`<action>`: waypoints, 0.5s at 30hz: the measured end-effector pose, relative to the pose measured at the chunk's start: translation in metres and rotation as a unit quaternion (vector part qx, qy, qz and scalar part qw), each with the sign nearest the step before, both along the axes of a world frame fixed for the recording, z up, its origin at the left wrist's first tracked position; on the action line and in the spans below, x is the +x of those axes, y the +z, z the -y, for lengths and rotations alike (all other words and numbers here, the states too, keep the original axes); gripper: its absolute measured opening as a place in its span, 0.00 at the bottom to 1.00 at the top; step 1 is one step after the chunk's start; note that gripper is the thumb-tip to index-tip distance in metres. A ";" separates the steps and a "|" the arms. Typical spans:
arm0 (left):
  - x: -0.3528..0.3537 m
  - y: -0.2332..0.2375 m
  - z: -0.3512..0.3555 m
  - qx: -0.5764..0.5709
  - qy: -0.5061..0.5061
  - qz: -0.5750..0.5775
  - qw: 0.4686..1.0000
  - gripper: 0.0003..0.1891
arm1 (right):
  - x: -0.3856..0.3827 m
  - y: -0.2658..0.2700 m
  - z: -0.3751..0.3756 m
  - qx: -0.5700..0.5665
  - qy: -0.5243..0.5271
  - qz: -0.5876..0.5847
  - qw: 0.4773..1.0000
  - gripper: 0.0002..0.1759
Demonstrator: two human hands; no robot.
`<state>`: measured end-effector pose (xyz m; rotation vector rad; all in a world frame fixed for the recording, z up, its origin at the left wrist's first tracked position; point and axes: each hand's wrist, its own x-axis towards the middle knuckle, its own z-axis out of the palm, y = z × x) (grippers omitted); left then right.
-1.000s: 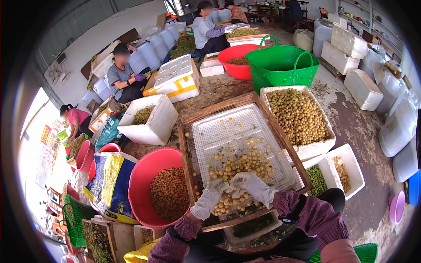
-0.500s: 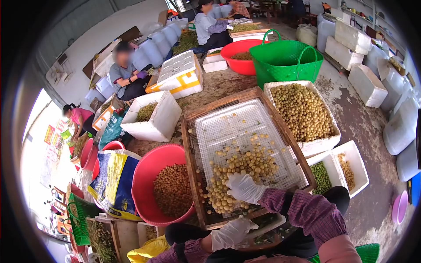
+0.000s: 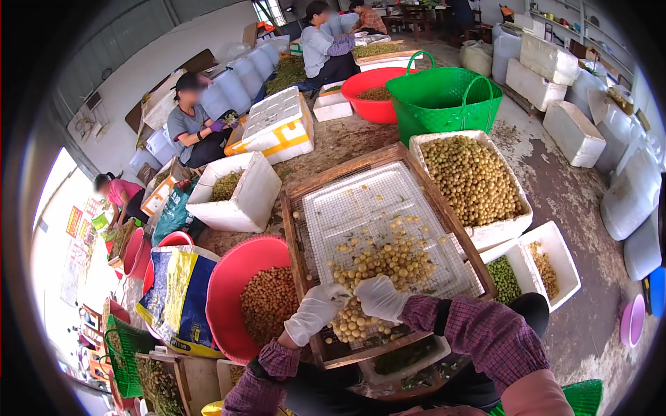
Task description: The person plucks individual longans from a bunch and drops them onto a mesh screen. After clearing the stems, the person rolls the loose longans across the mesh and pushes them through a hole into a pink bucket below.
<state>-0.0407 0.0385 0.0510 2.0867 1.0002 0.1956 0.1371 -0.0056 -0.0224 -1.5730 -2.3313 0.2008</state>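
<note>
A wooden-framed mesh tray lies in front of me, with a heap of small yellowish round fruits on its near half. My left hand, in a white glove, reaches over the tray's left near corner to the heap's left edge, its fingers pinched together. Beside it, my right hand, gloved too, is at the near side of the heap with fingers curled in. The two hands nearly meet over the fruits. I cannot tell what their fingers hold.
To the left stands a red basin of brownish fruits. At right are a white foam box full of yellowish fruits, smaller boxes with green fruits, and a green basket. Several people sit working beyond foam boxes at the back left.
My left hand has risen from below the tray's near edge to the fruits, and its fingers have closed. My right hand has shifted slightly. The view has moved a little.
</note>
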 end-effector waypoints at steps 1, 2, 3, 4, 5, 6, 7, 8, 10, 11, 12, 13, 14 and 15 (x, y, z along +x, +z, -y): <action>0.001 -0.005 -0.009 0.041 0.006 -0.003 0.999 0.09 | 0.009 0.005 0.001 -0.012 -0.024 -0.009 1.000 0.08; 0.003 -0.012 -0.016 0.080 0.013 -0.005 0.997 0.09 | 0.020 0.016 0.007 -0.026 -0.047 -0.018 0.998 0.09; 0.006 -0.021 -0.021 0.128 -0.043 0.022 0.991 0.10 | 0.031 0.027 0.014 -0.040 -0.070 -0.026 0.996 0.09; 0.011 -0.030 -0.024 0.174 -0.097 0.050 0.979 0.11 | 0.040 0.039 0.022 -0.052 -0.076 -0.027 0.995 0.09; 0.018 -0.033 -0.023 0.221 -0.150 0.077 0.961 0.12 | 0.048 0.051 0.030 -0.064 -0.082 -0.028 0.994 0.09; 0.022 -0.036 -0.018 0.239 -0.184 0.057 0.952 0.13 | 0.055 0.056 0.035 -0.075 -0.088 -0.029 0.993 0.09; 0.024 -0.036 -0.017 0.267 -0.188 -0.014 0.945 0.13 | 0.062 0.053 0.038 -0.072 -0.073 -0.037 0.994 0.08; 0.025 -0.036 -0.016 0.292 -0.192 -0.085 0.933 0.12 | 0.066 0.047 0.043 -0.071 -0.058 -0.046 0.995 0.07; 0.017 -0.050 -0.023 0.346 -0.149 -0.156 0.913 0.09 | 0.070 0.034 0.045 -0.062 -0.037 -0.058 0.996 0.06; 0.010 -0.078 -0.033 0.226 -0.095 -0.037 0.969 0.08 | 0.071 0.024 0.042 -0.054 -0.031 -0.061 0.996 0.06; 0.002 -0.112 -0.043 0.097 -0.038 0.083 0.991 0.08 | 0.071 0.019 0.040 -0.045 -0.026 -0.064 0.997 0.06; 0.008 -0.074 -0.032 0.211 -0.088 0.021 0.973 0.08 | 0.071 0.024 0.037 -0.022 -0.024 -0.083 0.996 0.07; 0.015 -0.033 -0.020 0.327 -0.127 -0.033 0.936 0.09 | 0.068 0.035 0.033 0.001 -0.022 -0.102 0.995 0.07; 0.021 -0.035 -0.015 0.292 -0.141 -0.041 0.945 0.09 | 0.064 0.041 0.030 0.022 -0.019 -0.122 0.992 0.07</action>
